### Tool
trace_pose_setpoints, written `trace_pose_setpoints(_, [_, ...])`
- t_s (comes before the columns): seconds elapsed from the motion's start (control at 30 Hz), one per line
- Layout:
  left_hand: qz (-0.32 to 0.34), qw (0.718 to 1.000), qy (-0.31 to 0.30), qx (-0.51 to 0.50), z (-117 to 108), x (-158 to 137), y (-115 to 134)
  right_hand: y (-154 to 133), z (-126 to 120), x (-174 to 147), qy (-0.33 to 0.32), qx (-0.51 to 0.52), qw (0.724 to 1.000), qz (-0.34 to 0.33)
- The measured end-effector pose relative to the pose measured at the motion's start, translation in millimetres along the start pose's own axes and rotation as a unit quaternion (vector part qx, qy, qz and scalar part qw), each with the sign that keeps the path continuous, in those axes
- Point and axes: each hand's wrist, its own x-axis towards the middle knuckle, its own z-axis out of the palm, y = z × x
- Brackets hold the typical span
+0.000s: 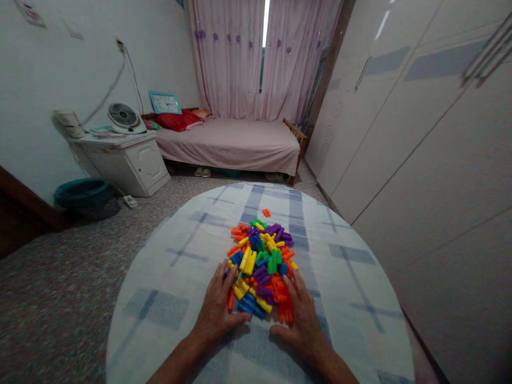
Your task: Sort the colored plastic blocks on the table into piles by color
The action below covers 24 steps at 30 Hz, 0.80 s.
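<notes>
A heap of plastic toy building pieces point(260, 261) in orange, yellow, green, blue and purple lies on the round table point(168, 309). Each piece looks like short tubes joined side by side. At the heap's near left edge rests my left hand point(219, 304), fingers spread and touching the outer pieces. My right hand point(301, 314) lies along the near right edge, fingers apart against orange pieces point(285, 312). Neither hand grips a piece. One small orange piece point(266, 213) sits apart, beyond the heap.
A blue-and-white checked cloth covers the table. Behind it stands a bed point(240, 141) with a pink cover. To the left are a white cabinet point(140, 165) with a fan point(124, 116) and a teal bin point(84, 193). A tall wardrobe point(400, 133) lines the right side.
</notes>
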Motion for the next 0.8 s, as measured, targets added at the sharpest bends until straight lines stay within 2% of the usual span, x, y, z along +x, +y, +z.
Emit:
trace_pose_setpoints(0.13, [0.03,0.999,0.027,0.031,17.0,24.2,8.7,-13.4,15.7,23.6,0.05,-0.002,0.998,-0.034])
trace_pose_setpoints(0.33, [-0.004,0.997,0.077,0.018,19.1,55.0,16.2,-5.5,23.9,53.6,0.09,0.011,0.996,-0.016])
trace_pose_setpoints(0.53, [-0.02,0.992,0.118,-0.041,22.4,66.0,15.7,-1.4,28.6,66.4,0.121,0.005,0.993,-0.008])
trace_pose_setpoints(0.67, [-0.096,0.972,0.184,-0.112,29.3,75.9,14.0,-4.1,30.4,69.4,0.136,-0.004,0.991,-0.009])
trace_pose_setpoints(0.8, [-0.161,0.94,0.243,-0.178,29.4,91.4,11.4,-7.3,28.2,83.1,0.149,-0.016,0.989,0.002])
